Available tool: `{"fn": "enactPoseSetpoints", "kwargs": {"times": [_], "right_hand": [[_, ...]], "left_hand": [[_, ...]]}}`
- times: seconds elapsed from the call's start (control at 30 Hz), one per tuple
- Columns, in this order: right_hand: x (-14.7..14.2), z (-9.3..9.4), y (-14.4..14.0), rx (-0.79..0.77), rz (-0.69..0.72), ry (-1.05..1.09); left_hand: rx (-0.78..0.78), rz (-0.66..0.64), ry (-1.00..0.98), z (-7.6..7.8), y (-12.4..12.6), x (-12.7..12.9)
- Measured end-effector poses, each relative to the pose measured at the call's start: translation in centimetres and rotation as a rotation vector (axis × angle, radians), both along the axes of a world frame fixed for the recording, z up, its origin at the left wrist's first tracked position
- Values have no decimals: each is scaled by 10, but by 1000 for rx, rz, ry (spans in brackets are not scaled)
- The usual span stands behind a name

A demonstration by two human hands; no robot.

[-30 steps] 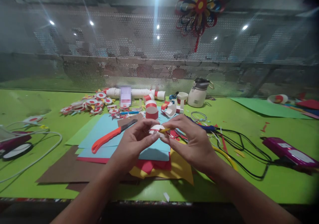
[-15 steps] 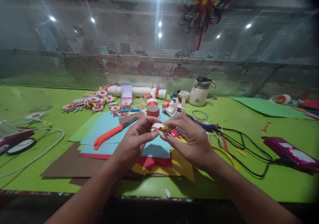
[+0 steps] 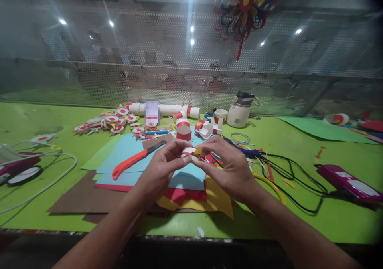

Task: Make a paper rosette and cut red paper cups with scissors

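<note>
My left hand [image 3: 168,162] pinches a small white paper piece with a red stripe [image 3: 187,152] between thumb and fingers. From the other side, the fingertips of my right hand [image 3: 226,166] close on a small yellow paper piece [image 3: 197,152] that touches the white one. Fingers partly cover both pieces. Below the hands lie light blue paper sheets [image 3: 131,178], over red and yellow paper [image 3: 220,195]. Left of my left hand, a utility knife with an orange handle [image 3: 131,164] rests on the blue sheets. Just beyond my hands stands a red and white paper cup [image 3: 183,130].
Several red and white paper discs [image 3: 112,120] are piled at the back left, beside a long white stack of cups [image 3: 170,109]. A bottle [image 3: 238,111] stands behind my right hand. Black cables [image 3: 295,181] and a purple device [image 3: 348,183] lie at right.
The yellow piece in my right fingers has tilted slightly and shows a little more of its surface. Both hands stay in nearly the same place.
</note>
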State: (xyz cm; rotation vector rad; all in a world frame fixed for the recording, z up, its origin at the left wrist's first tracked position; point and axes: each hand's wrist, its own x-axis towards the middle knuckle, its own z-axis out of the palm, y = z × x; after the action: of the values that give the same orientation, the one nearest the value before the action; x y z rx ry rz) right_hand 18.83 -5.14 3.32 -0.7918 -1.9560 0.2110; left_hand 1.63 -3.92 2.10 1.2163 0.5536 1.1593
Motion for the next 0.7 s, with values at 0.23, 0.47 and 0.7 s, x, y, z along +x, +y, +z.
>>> {"fn": "enactPoseSetpoints", "kwargs": {"times": [0.23, 0.47, 0.7], "right_hand": [[-1, 1, 0, -5, -7, 2], [1, 3, -2, -105, -20, 37], [4, 3, 2, -341, 115, 237]], "left_hand": [[47, 29, 67, -1, 2, -3], [70, 42, 135, 5, 1, -5], [85, 87, 164, 6, 2, -8]]}}
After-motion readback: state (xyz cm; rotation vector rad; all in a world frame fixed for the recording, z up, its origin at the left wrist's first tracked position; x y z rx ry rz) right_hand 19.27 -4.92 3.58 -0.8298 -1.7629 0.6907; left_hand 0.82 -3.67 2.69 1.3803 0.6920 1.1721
